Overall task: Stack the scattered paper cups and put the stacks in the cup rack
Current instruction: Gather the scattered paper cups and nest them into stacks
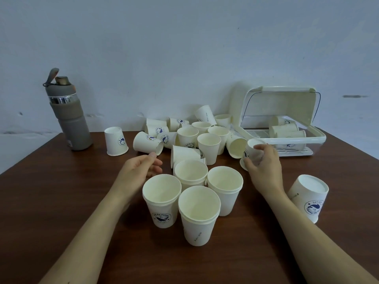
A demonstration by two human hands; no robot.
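My right hand (263, 163) grips an inverted cup (252, 144), right of centre; my left hand (141, 167) is relaxed, holding nothing.

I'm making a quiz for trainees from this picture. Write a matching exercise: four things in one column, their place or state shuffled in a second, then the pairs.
1. water bottle
2. cup rack
3. right hand
4. front stack

A. upright, mouth up, nearest the camera
B. grey, upright, far left
C. grips an upside-down cup
D. far right, lid raised, cups lying inside

Pairs: 1-B, 2-D, 3-C, 4-A
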